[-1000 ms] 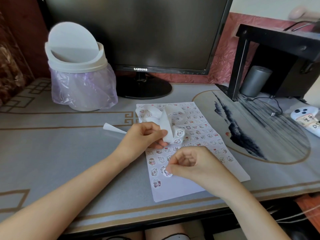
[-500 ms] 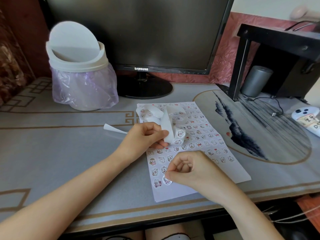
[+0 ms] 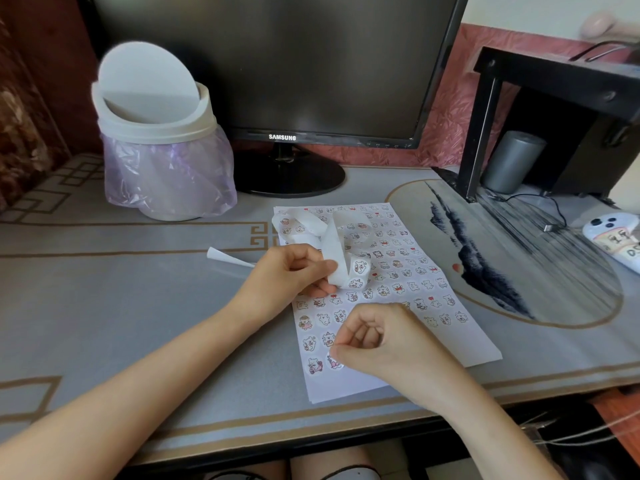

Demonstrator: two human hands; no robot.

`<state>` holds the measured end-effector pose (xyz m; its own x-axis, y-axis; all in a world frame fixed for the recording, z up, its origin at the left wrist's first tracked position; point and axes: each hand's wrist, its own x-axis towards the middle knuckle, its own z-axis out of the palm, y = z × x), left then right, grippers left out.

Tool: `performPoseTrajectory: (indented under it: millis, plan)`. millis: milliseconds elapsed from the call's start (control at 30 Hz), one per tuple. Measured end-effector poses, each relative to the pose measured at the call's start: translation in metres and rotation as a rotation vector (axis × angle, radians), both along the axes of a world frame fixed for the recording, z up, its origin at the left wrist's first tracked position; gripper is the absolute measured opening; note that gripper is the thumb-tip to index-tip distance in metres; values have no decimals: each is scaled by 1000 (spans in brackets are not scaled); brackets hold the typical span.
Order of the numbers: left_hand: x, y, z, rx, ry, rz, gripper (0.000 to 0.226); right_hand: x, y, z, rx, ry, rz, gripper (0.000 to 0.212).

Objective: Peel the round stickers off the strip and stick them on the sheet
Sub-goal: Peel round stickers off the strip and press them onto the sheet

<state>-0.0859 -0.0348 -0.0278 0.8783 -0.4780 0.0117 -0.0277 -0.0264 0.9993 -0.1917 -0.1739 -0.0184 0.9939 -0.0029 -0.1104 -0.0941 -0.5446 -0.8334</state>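
A white sheet (image 3: 349, 386) lies on the desk, covered with rows of small round cartoon stickers. My left hand (image 3: 291, 275) grips a curled white sticker strip (image 3: 334, 244) just above the sheet's middle. Two stickers show on the strip's bend (image 3: 359, 268). My right hand (image 3: 388, 341) is curled over the sheet's near left corner. Its thumb and forefinger tips pinch a round sticker (image 3: 333, 363) down against the paper, beside another stuck sticker (image 3: 315, 367). Part of that sticker is hidden under the fingertips.
A white swing-lid bin (image 3: 156, 133) with a purple liner stands at the back left, a black monitor (image 3: 277, 64) behind the sheet. At right are a black stand (image 3: 485, 133), a grey cylinder (image 3: 512, 161), a cable and a white gadget (image 3: 613, 240). The strip's loose tail (image 3: 228, 259) lies to the left.
My right hand has moved down and nearer along the sheet's left side, bringing the sticker onto the paper. The left hand and the strip have stayed put.
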Motion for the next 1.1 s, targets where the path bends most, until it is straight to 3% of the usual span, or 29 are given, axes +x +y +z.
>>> performPoseTrajectory:
  millis: [400, 533, 1100]
  plan:
    - [0, 0, 0, 0, 10, -6, 15, 1, -2, -4, -49, -32, 3, 12]
    - [0, 0, 0, -3, 10, -6, 14, 2, -5, -5, -56, -37, 23, 24]
    - [0, 0, 0, 8, 2, -6, 13, 7, -8, -15, -23, -74, 8, 16]
